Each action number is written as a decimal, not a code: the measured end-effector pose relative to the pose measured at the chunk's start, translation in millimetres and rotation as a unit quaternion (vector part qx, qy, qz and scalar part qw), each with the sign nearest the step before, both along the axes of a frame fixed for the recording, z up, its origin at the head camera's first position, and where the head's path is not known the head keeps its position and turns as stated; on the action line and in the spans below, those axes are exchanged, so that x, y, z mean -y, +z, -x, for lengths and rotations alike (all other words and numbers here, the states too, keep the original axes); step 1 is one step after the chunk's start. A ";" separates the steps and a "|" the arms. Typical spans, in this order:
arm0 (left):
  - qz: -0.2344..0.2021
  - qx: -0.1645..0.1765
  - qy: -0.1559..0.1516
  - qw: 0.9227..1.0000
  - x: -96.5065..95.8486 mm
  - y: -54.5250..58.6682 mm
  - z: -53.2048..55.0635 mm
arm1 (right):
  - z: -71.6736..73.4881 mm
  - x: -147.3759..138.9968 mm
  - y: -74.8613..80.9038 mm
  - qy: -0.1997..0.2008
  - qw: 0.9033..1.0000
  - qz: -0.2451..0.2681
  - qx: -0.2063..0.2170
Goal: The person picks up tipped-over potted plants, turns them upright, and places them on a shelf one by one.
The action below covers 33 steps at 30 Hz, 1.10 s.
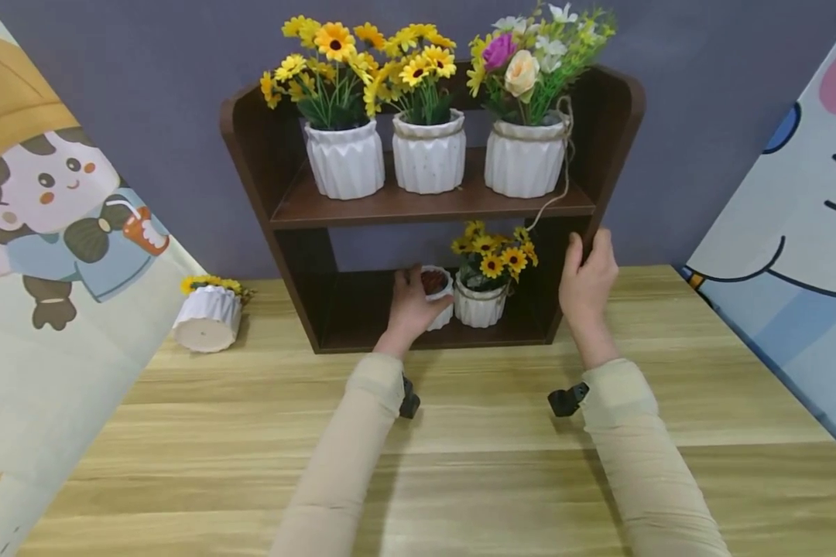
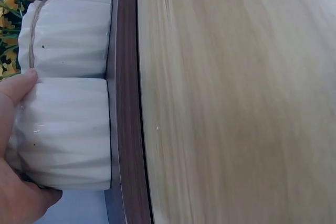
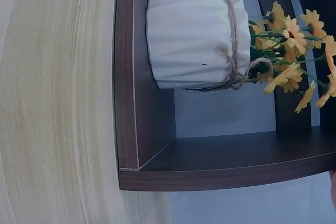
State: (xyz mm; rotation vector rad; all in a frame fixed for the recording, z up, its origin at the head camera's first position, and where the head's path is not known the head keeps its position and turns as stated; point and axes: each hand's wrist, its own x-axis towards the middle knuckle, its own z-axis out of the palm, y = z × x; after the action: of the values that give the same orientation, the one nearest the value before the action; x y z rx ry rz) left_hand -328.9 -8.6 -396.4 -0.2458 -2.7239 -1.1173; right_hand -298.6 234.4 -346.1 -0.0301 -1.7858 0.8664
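A dark brown two-tier shelf (image 1: pixel 418 213) stands on the table. On its lower tier, my left hand (image 1: pixel 409 303) grips a small white ribbed flower pot (image 1: pixel 442 316) with reddish-brown filling and no flowers showing. In the left wrist view, thumb and fingers straddle this pot near its rim. Right beside it is a twine-tied white pot of yellow flowers (image 1: pixel 481 306). My right hand (image 1: pixel 589 280) holds the shelf's right side panel, thumb toward the front; in the right wrist view only a sliver of that hand shows at the edge.
Along the upper tier stand two pots of yellow flowers (image 1: pixel 350 162) (image 1: pixel 429 158) and a pot of mixed flowers (image 1: pixel 525 162) with dangling twine. Another white flower pot (image 1: pixel 209 313) lies tipped over on the wooden table (image 1: pixel 474 464), left of the shelf. A wall (image 1: pixel 181 116) rises behind.
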 end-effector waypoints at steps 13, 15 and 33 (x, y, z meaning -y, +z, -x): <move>0.014 -0.004 0.003 1.000 -12.9 1.2 -2.2 | -0.5 0.5 1.9 -0.001 1.000 0.012 0.006; 0.031 0.006 0.000 1.000 -11.7 3.3 -3.2 | -0.7 0.0 1.6 0.001 1.000 0.013 0.005; 0.094 -0.004 -0.046 0.994 20.9 15.3 -30.6 | -3.9 -0.5 0.1 0.006 1.000 0.004 0.009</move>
State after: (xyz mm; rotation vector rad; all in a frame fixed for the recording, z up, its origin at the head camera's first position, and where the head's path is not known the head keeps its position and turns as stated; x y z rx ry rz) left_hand -298.3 -29.5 -381.0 -0.4059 -2.8376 -0.8775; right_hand -294.7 234.8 -346.0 -0.0335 -1.8006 0.8848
